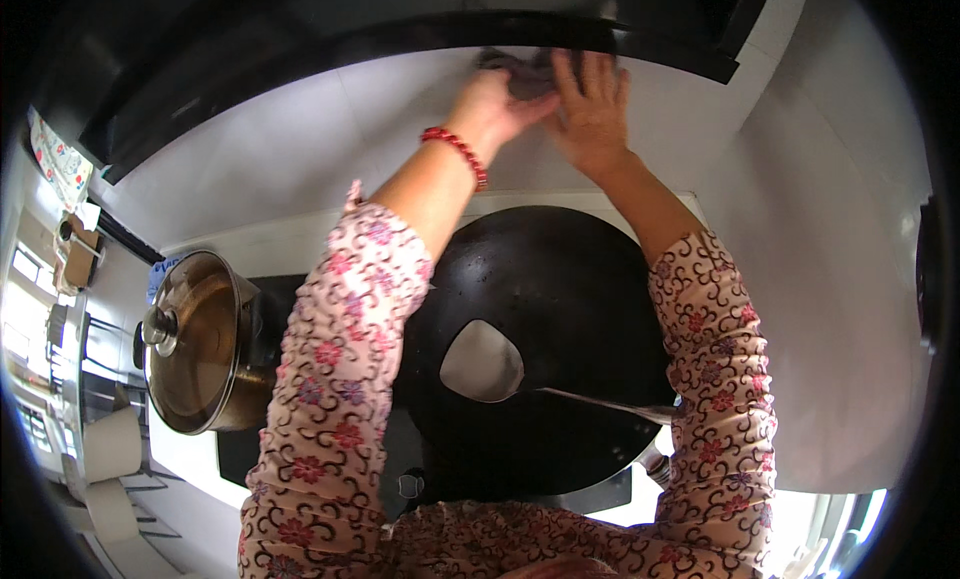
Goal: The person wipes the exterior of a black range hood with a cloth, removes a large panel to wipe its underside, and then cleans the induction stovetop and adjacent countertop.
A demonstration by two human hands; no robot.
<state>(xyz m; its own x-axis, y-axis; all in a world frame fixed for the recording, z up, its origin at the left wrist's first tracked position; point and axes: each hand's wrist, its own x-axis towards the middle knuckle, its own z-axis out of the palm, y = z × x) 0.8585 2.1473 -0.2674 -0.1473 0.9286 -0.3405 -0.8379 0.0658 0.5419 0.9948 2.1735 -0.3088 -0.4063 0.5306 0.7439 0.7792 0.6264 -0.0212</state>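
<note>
Both my arms reach up over the stove to the lower edge of a black range hood (pixel 420 35). My left hand (pixel 487 103), with a red bead bracelet at the wrist, grips a dark grey cloth (pixel 531 84) just under that edge. Beside it, my right hand (pixel 596 121) is held flat with straight, slightly spread fingers, the tips at the hood's edge. Whether its thumb side touches the cloth I cannot tell. Below my forearms sits a large black wok (pixel 555 279), with a metal wok spatula (pixel 482 361) lying in it, handle toward the right.
A metal pot with a glass lid (pixel 196 346) stands left of the wok on the black cooktop (pixel 255 459). Pale wall panels (pixel 300 136) rise behind and at the right. Far left are chairs (pixel 112 440) and a floral cloth (pixel 60 159).
</note>
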